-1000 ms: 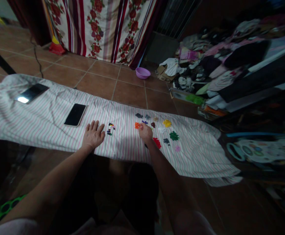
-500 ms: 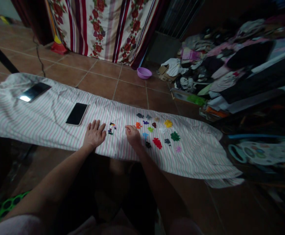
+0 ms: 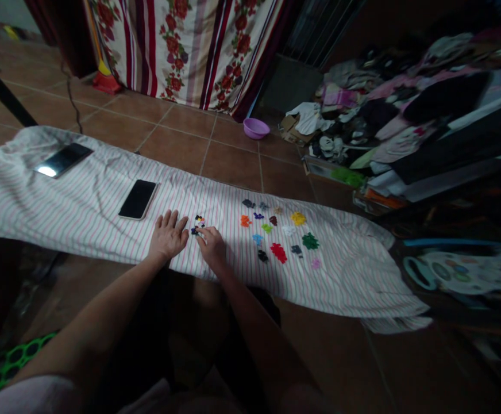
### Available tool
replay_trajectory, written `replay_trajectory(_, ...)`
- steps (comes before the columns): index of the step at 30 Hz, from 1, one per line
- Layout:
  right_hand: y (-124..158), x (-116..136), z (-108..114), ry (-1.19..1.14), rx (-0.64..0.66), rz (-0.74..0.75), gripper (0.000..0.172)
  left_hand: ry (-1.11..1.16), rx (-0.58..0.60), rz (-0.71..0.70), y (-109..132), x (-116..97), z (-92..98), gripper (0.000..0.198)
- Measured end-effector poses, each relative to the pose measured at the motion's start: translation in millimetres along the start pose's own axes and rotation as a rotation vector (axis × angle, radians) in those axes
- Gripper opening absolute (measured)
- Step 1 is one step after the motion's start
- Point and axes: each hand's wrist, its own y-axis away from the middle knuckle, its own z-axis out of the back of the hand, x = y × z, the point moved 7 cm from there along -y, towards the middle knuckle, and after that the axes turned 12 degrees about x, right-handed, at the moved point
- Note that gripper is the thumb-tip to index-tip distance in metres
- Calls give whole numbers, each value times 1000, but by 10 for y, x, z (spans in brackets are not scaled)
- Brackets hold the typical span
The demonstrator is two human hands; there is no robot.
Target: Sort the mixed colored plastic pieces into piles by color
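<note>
A small mixed pile of tiny coloured pieces [image 3: 199,219] lies on the striped cloth [image 3: 181,190] between my hands. My left hand [image 3: 168,237] rests flat just left of it, fingers spread, holding nothing. At the pile's near side is my right hand [image 3: 211,247], thumb and fingertips pinched together over the pieces. Whatever is in the pinch is too small to make out. To the right lie sorted clusters of similar pieces, among them red pieces [image 3: 278,253], green pieces [image 3: 309,241], yellow pieces [image 3: 297,218], orange pieces [image 3: 245,221] and black pieces [image 3: 262,256].
A smartphone [image 3: 138,199] lies left of my left hand, and another dark glossy device [image 3: 64,160] sits farther left. Beyond the cloth, a purple basin [image 3: 256,129] stands on the tiled floor. Heaped clothes [image 3: 371,109] fill the right background.
My right hand has moved left, from beside the orange pieces to the mixed pile, where its fingertips now touch down. My left hand stays flat in place.
</note>
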Motion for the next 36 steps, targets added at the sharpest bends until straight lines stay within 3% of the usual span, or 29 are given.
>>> replay_trajectory(15, 27, -3, 51, 9, -112, 6, 25, -48, -25, -12, -1, -1, -19, 46)
replay_trajectory(23, 42, 2, 23, -1, -126, 0, 15, -43, -37, -30, 9, 9, -37, 46)
replay_trajectory(36, 72, 49, -8, 182, -173, 8, 18, -93, -57, -42, 14, 9, -45, 47)
